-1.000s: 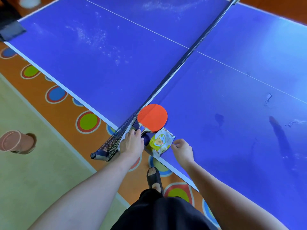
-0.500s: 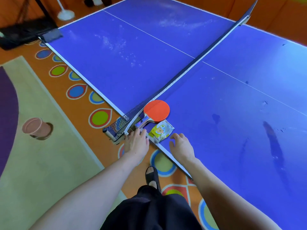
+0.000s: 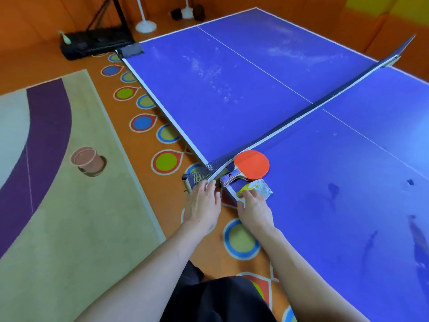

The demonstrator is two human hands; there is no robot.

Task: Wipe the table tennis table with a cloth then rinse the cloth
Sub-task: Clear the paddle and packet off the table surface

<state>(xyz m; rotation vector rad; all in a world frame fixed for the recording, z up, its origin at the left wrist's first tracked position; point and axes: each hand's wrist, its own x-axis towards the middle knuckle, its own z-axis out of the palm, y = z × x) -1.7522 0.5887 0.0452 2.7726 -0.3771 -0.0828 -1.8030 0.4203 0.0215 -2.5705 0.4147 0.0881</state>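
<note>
Blue tabletop (image 3: 267, 94) fills most of what I see, its net (image 3: 325, 98) running from the near edge up toward two o'clock. My right hand (image 3: 254, 209) lies at the near edge of the table, fingers bent down onto a small printed packet (image 3: 263, 188) with a yellow cartoon on it; I press on it, though whether I have pinched it up I cannot tell. That packet may be a wipe or folded cloth (the print is too small to read). Just beyond it, at twelve o'clock from my right hand, a red-faced paddle (image 3: 251, 165) lies flat, stacked on another paddle, its handle pointing toward the net post (image 3: 186, 182). My left hand (image 3: 203, 205) is at nine o'clock from the right one, off the table's edge, its fingers fairly straight and touching the white tape at the end of the net. Pale dusty smears show on the far half of the table and darker streaks at three o'clock on the near half. Down at nine o'clock, well apart, a pink cup (image 3: 87, 160) stands on the beige and purple carpet (image 3: 58, 217).
</note>
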